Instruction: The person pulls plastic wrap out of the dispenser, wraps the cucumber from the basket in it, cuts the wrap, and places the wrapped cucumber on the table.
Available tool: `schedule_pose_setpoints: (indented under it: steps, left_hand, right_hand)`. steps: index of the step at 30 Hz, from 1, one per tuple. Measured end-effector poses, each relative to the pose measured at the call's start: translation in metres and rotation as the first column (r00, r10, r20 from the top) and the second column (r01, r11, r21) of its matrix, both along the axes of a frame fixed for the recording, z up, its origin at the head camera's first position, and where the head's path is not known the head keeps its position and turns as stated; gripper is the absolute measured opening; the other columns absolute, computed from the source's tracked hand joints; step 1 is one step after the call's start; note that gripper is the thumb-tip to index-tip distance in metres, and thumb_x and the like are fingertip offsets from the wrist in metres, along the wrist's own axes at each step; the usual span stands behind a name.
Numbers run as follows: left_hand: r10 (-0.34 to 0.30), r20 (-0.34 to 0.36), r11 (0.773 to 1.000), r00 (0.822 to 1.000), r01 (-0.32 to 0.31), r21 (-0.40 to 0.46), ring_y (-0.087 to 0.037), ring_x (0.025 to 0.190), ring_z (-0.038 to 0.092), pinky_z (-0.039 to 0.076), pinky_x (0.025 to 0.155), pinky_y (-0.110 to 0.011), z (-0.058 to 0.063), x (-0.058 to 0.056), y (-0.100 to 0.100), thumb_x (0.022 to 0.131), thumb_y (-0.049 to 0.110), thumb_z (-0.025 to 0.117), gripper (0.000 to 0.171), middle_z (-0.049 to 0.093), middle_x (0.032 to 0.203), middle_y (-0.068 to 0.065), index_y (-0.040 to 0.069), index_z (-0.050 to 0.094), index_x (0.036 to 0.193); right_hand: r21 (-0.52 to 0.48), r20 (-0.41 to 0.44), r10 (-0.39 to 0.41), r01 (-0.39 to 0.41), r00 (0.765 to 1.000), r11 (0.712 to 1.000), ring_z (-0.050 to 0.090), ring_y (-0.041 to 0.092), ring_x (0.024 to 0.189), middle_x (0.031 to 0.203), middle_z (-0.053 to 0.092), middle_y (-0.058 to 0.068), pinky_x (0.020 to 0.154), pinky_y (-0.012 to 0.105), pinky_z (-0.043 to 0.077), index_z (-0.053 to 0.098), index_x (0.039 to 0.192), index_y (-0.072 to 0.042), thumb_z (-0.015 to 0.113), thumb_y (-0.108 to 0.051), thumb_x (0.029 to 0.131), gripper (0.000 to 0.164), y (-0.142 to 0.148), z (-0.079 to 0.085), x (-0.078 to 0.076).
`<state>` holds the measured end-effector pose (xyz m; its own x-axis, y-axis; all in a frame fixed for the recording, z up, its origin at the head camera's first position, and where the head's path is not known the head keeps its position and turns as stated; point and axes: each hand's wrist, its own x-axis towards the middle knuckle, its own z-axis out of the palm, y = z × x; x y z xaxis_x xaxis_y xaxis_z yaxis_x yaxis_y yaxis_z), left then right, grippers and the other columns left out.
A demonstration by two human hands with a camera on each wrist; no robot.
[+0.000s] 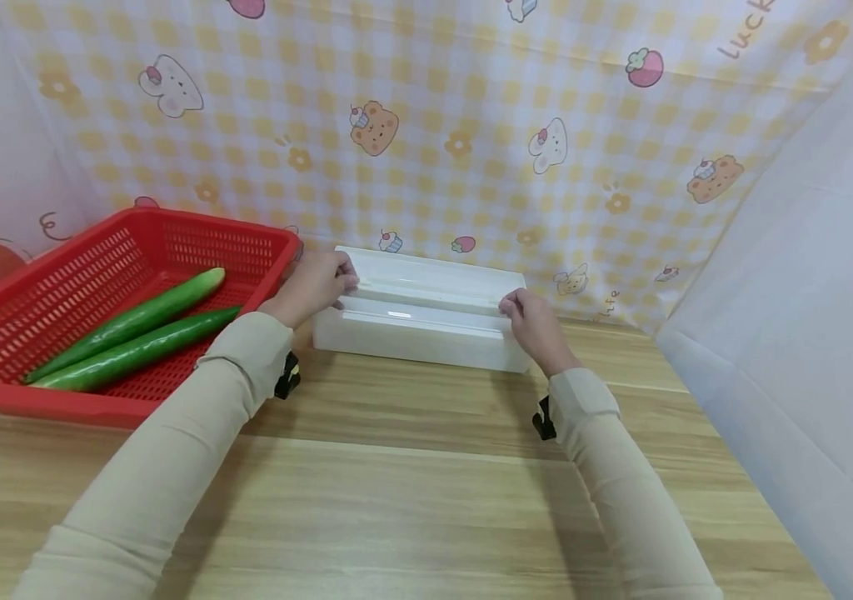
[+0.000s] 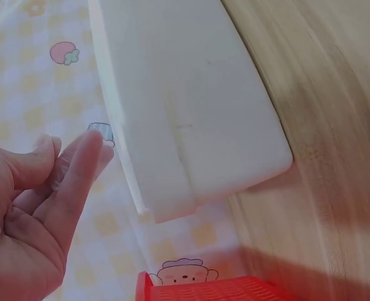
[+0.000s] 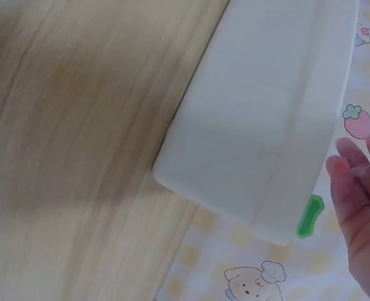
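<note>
A long white box, like a cling film dispenser [image 1: 419, 337], lies on the table with a white panel [image 1: 426, 277] rising along its back. At its left end my left hand [image 1: 317, 287] pinches with thumb and fingers over the top edge. Toward the right end my right hand [image 1: 536, 329] pinches in the same way. A shred of clear film [image 3: 364, 170] shows at the right fingertips in the right wrist view; the film between the hands is hardly visible. Beside the box end sits a green piece [image 3: 310, 216].
A red plastic basket [image 1: 44, 408] stands at the left, close to my left forearm, with two long green cucumbers [image 1: 137, 348] in it. Behind the box hangs a checked, printed cloth [image 1: 456, 108]. A white sheet [image 1: 794, 275] borders the wooden table [image 1: 396, 517] at the right.
</note>
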<state>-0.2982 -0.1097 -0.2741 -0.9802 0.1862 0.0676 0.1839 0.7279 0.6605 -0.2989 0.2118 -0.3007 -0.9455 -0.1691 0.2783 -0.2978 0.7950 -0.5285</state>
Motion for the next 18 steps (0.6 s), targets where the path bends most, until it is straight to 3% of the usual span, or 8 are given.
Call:
schedule_pose_setpoints:
  steps: [7,13,18]
  left_hand:
    - [-0.002,-0.036,0.999,0.999,0.003,0.044,-0.027,0.088,0.065,0.053,0.082,-0.038,0.002,-0.002,-0.002,0.095,0.012,0.050,0.016,0.064,0.099,-0.018,0.000,0.055,0.104]
    - [-0.033,-0.034,0.999,0.999,0.033,-0.013,-0.024,0.080,0.061,0.050,0.071,-0.029,0.004,-0.003,-0.001,0.097,0.012,0.047,0.017,0.063,0.091,-0.016,-0.002,0.053,0.103]
    - [-0.096,-0.039,0.995,0.995,0.094,-0.032,-0.022,0.077,0.055,0.046,0.066,-0.027,0.007,-0.003,-0.006,0.091,0.016,0.059,0.021,0.060,0.088,-0.014,-0.001,0.053,0.103]
  right_hand:
    - [-0.102,0.030,0.007,-0.004,1.000,0.995,0.063,0.031,0.085,0.093,0.062,0.023,0.078,0.036,0.052,0.055,0.100,0.007,0.041,-0.013,0.099,0.024,-0.002,0.005,0.000]
    - [-0.001,-0.014,0.061,-0.061,0.998,0.998,0.057,0.026,0.078,0.085,0.060,0.018,0.070,0.033,0.047,0.055,0.098,0.005,0.040,-0.013,0.100,0.023,-0.001,0.010,0.004]
    - [0.055,0.050,0.138,-0.140,0.989,0.989,0.058,0.027,0.084,0.091,0.060,0.019,0.075,0.035,0.049,0.055,0.112,0.008,0.052,-0.011,0.094,0.025,0.002,0.015,0.009]
